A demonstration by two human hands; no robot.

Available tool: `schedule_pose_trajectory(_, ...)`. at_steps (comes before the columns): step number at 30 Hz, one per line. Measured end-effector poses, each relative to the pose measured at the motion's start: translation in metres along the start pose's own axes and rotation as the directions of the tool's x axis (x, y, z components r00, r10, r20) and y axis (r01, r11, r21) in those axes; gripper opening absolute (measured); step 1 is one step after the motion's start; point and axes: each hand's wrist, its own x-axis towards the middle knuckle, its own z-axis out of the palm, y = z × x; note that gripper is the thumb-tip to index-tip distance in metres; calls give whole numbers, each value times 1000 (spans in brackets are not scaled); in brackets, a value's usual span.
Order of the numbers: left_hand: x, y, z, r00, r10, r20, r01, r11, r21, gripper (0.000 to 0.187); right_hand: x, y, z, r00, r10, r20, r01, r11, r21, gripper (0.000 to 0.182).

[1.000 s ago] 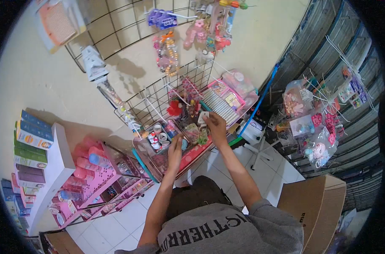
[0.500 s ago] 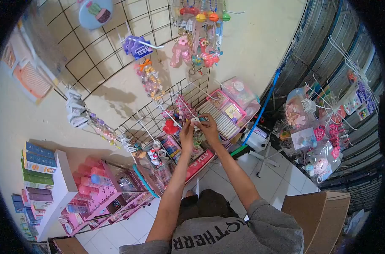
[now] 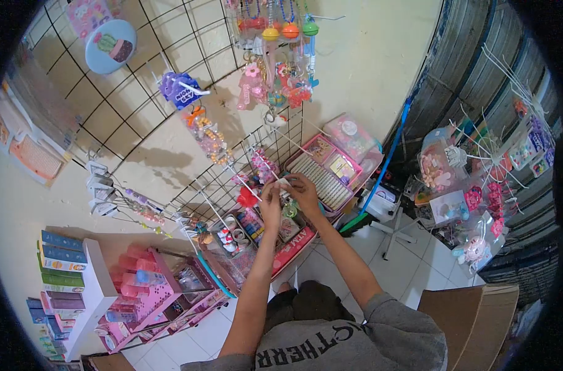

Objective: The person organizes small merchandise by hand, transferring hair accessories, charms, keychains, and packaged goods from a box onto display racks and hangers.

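In the head view, a small white card (image 3: 283, 183) is sitting between the fingertips of both hands, above the stocked display and in front of the wire grid (image 3: 195, 179). The left hand (image 3: 271, 205) is bringing thumb and fingers together at the card's left side. The right hand (image 3: 304, 193) is pinching its right side between thumb and bent fingers. The two hands are working close together; whether their fingertips are touching cannot be determined.

Just left of the left hand, a red fluffy item (image 3: 247, 198) is hanging near pink patterned packs (image 3: 264, 166). Below, a mesh basket (image 3: 237, 267) is holding a red-and-white figurine (image 3: 226, 238). Green goods (image 3: 289, 209) are lying below the right hand.

Beyond the right hand, a pink tray (image 3: 360, 167) is containing a row of pale, slender sticks (image 3: 320, 179). At far left, a white shelf (image 3: 96, 287) is supporting upright boxes (image 3: 63, 250), while a pink shelf (image 3: 159, 301) beside it is carrying pink bottles (image 3: 135, 284). A cardboard box (image 3: 458, 315) is standing at lower right; its contents cannot be seen.
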Motion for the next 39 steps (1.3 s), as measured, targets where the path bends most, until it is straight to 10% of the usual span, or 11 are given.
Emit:
schedule_pose_trajectory(8, 20, -25, 1, 990, 108, -90, -99, 990, 96, 23, 7, 8, -11, 989, -111, 103, 136, 950, -282, 38)
schedule_pose_trajectory(10, 21, -26, 0, 993, 33, -113, -13, 984, 176, 24, 12, -3, -9, 893, -329, 307, 439, 786, -436, 41)
schedule_pose_trajectory(16, 12, -42, 14, 893, 178, -414, -68, 961, 267, 35, 5, -37, -37, 895, 90, 437, 256, 699, -668, 71)
schedule_pose_trajectory(18, -13, -42, 13, 845, 65, -530, 108, 951, 289, 40, 2, -57, -62, 748, 421, 513, 286, 493, -822, 67)
schedule_pose_trajectory(20, -59, -41, 28, 921, -83, -380, 49, 994, -97, 40, -15, -114, -78, 744, 511, 432, 246, 391, -887, 55)
schedule_pose_trajectory(24, -167, 32, 92, 978, 59, 202, -55, 998, -27, 34, -91, -213, -124, 883, 446, 147, 159, 12, -987, 38)
schedule_pose_trajectory(28, -226, 108, 148, 739, 251, 625, -66, 950, -304, 29, -223, -307, -167, 998, 56, -27, -27, 4, -1000, 34)
schedule_pose_trajectory(31, -256, 156, 179, 259, 544, 798, -344, 824, -450, 36, -351, -363, -180, 926, -25, -377, -377, -1, -926, 41)
schedule_pose_trajectory(34, -309, 196, 202, -184, 638, 748, -424, 635, -646, 39, -455, -390, -144, 294, 435, -851, -902, -169, -398, 65)
schedule_pose_trajectory(39, -394, 200, 233, -487, 604, 631, -379, 505, -775, 51, -583, -348, -67, -18, 286, -958, -960, -272, -64, 56)
